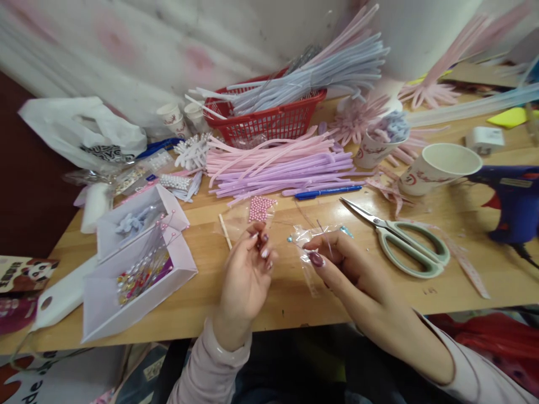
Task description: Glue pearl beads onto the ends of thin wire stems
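My right hand [353,275] is closed in a pinch on a thin beaded wire, whose tip carries a small blue bead [289,239] pointing left. A thin purple strand [323,238] rises by its fingers. Under that hand lies a clear plastic bag [309,275], with more blue beads [346,230] just beyond the knuckles. Palm up, my left hand [248,269] has its fingers curled together; what they hold, if anything, is too small to make out. Just beyond it is a clear bag of pink beads [261,209].
Scissors [415,244] lie at right, near a paper cup [442,168] and a blue glue gun [514,202]. White boxes [138,303] with beaded stems stand left. Pink and purple pipe cleaners [278,168], a blue pen [328,193] and a red basket [269,123] lie behind.
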A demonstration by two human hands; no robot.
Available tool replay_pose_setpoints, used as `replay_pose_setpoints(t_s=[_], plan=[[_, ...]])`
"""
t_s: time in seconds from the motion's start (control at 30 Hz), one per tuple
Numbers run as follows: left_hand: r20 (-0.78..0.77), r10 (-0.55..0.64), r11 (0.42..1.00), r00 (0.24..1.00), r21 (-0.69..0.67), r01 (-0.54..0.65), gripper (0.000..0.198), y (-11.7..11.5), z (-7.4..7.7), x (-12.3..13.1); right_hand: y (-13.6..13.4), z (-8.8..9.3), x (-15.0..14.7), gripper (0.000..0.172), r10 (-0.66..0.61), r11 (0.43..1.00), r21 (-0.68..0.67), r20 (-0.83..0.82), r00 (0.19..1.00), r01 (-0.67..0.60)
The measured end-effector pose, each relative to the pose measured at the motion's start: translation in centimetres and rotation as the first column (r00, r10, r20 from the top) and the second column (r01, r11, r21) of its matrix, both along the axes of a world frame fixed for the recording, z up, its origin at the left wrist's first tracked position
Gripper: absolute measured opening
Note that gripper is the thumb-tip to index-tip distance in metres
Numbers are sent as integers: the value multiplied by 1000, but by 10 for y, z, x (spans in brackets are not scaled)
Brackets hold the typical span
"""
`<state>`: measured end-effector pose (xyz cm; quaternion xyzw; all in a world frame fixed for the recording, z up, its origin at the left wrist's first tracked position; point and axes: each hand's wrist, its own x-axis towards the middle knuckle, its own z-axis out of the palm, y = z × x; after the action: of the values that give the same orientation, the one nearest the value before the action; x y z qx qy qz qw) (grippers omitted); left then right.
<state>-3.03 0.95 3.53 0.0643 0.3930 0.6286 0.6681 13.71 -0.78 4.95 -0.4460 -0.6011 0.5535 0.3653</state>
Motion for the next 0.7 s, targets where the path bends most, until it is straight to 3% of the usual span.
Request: replay_pose_setpoints(t_s=[0.1,0.2,0.43,0.7], plan=[[19,75,995,997,-73,-73,32,6,3,-2,-2,0,4,19,63,997,-40,-11,998,-64],[14,74,992,997,-106,-72,33,6,3,-5,-2,-1,6,22,128,990,-50,-14,992,-128],[-20,-51,998,999,37,52,36,-1,-2,-4,-5,6,6,26,211,977,-59,64,975,-207],[63,-159,986,985,-37,162,18,-4,1,-12,-6,8,6,27,240,970,-64,103,965,-235]])
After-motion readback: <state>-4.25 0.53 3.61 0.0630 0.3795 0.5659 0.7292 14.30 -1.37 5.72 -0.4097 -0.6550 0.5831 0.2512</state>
